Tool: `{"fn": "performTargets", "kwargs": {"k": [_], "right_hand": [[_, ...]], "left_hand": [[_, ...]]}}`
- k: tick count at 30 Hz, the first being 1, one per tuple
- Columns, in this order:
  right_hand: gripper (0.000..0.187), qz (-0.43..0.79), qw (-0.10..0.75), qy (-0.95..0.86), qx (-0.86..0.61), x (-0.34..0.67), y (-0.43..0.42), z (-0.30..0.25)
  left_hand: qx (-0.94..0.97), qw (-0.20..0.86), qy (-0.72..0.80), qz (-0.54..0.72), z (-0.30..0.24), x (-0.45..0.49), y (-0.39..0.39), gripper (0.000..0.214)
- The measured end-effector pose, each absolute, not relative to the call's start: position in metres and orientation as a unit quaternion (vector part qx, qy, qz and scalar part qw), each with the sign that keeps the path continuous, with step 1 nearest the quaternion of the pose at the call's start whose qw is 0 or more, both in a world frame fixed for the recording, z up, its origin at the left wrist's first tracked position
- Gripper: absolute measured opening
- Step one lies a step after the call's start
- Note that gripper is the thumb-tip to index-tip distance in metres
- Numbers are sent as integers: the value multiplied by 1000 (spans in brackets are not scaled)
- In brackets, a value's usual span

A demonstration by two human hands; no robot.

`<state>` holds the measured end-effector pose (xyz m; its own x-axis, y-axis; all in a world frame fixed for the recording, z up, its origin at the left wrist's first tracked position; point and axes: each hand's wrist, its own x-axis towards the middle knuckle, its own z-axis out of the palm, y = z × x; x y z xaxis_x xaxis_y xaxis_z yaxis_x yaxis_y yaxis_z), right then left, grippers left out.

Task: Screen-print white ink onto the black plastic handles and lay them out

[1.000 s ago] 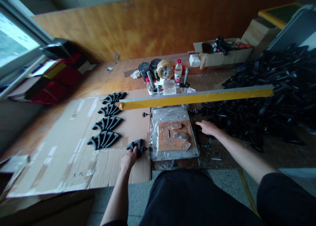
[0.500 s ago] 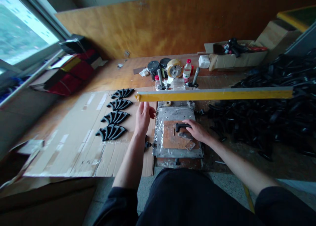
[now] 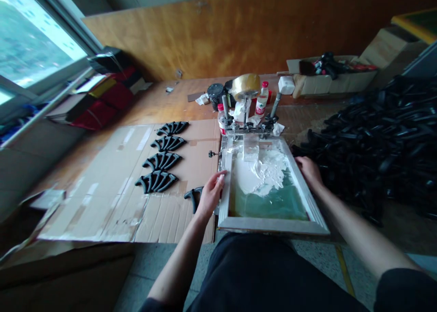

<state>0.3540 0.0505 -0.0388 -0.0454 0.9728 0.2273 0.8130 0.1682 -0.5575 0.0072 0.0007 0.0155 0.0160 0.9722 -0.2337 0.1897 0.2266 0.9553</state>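
A silver-edged screen printing frame (image 3: 269,224) now lies low over the metal base, covering the board and the black handle seen there earlier. White paste (image 3: 269,171) is smeared across the upper half of its green mesh. My left hand (image 3: 212,191) has its fingers bent around the left rail. On the opposite side, my right hand (image 3: 309,172) is closed at the right rail, fingertips against its edge. Beside my left wrist, one black curved handle (image 3: 195,196) rests on the cardboard. A pale block-shaped piece (image 3: 251,148) sits at the frame's far end.
Several fanned groups of black handles (image 3: 159,182) line the cardboard sheet (image 3: 102,189). A large heap of black parts (image 3: 378,143) is at right. Behind the frame stand clamp posts (image 3: 276,105), a tape roll (image 3: 246,87), a bottle (image 3: 262,100) and a dark tub (image 3: 215,96).
The screen frame has swung down from nearly upright to lying low. My right hand has left the black handle for the right rail; my left hand has come down and nearer with the frame.
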Motion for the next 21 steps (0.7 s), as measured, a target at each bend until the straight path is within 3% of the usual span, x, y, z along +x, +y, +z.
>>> {"fn": "performTargets", "kwargs": {"k": [3,6,7,12,18,21], "right_hand": [[30,82,315,-690,-647,340,76,-19],[61,46,283,-762,-581,289,93,2],[59,50,251,-784,-565,271,96,6],[8,103,104,-842,-519,231,70,0],[32,153,93,-936,-304,264,30,-9],[29,189,94,-924,-320,269,39,-3]], "left_hand": [[491,503,623,343,-25,7,-3,65],[516,460,654,307,-49,7,1,62],[522,453,658,300,-53,7,3,60],[528,443,668,280,-61,4,6,54],[533,435,673,272,-66,3,5,52],[534,431,673,274,-64,4,5,51]]}}
